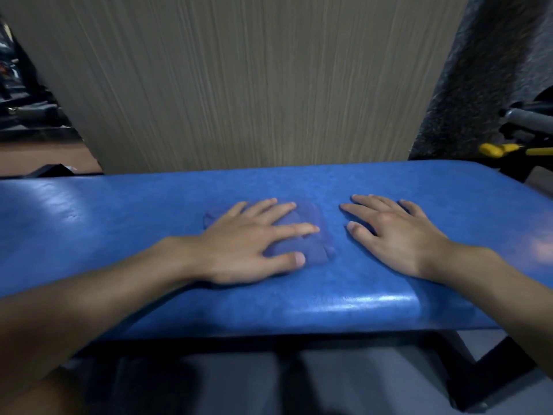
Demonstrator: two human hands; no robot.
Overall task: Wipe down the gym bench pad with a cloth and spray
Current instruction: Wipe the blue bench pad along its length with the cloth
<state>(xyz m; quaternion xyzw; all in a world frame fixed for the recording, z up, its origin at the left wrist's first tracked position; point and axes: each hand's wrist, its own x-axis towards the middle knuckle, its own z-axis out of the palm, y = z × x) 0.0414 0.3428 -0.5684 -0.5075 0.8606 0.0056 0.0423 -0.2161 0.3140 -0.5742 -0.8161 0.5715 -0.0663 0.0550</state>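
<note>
A blue padded gym bench pad (119, 223) runs across the view from left to right. A crumpled blue cloth (311, 235) lies on the middle of it. My left hand (251, 244) presses flat on the cloth with fingers spread, covering its left part. My right hand (392, 235) rests flat on the bare pad just right of the cloth, fingers apart, holding nothing. No spray bottle is in view.
A wood-grain panel (239, 85) stands right behind the bench. Dark gym equipment with a yellow part (490, 149) sits at the back right, more machines (27, 109) at the back left. The black bench frame (490, 372) shows below.
</note>
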